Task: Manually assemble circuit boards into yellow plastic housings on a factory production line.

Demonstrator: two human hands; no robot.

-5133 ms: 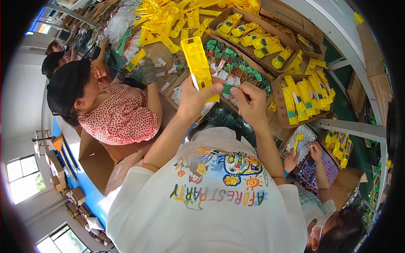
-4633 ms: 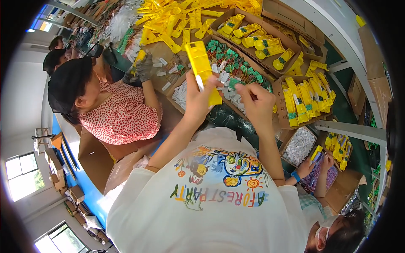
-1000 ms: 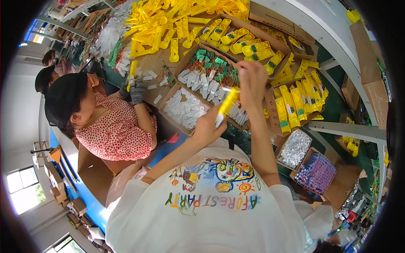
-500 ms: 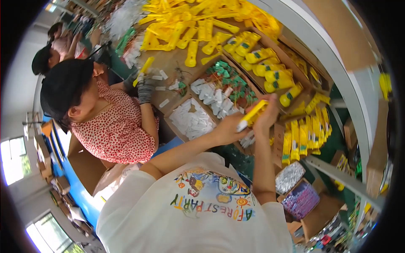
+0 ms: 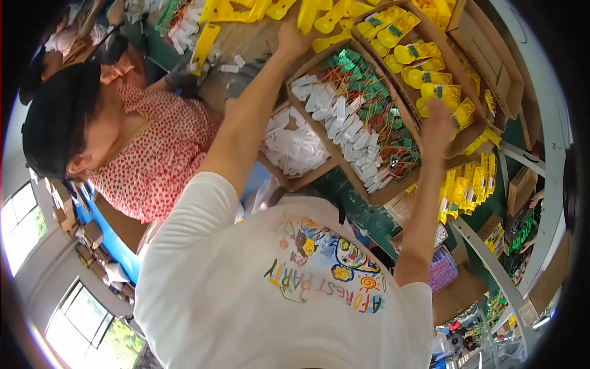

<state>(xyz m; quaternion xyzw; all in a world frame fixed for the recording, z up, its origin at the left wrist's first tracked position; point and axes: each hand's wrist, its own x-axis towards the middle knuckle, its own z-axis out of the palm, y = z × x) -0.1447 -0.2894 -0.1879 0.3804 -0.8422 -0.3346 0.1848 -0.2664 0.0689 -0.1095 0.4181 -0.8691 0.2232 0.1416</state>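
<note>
My left hand (image 5: 294, 40) reaches to the far edge of the work table, closed on a yellow plastic casing (image 5: 306, 16) that is smeared by motion. My right hand (image 5: 437, 129) is over the near end of a cardboard box of yellow casings with green circuit boards (image 5: 440, 92); it is blurred and its fingers cannot be made out. Between my arms lies a cardboard box of wired green boards and white plastic parts (image 5: 353, 126). To its left sits a smaller box of white plastic pieces (image 5: 294, 146).
Close on my left a person in a red-dotted top (image 5: 153, 141) works at the same table. A grey metal frame (image 5: 504, 264) runs along the right. More yellow casings (image 5: 468, 184) stand in a row near my right forearm.
My hands have parted from the yellow casing they held together. The left has moved to the far yellow pile, the right over the box of yellow casings. The view has shifted too.
</note>
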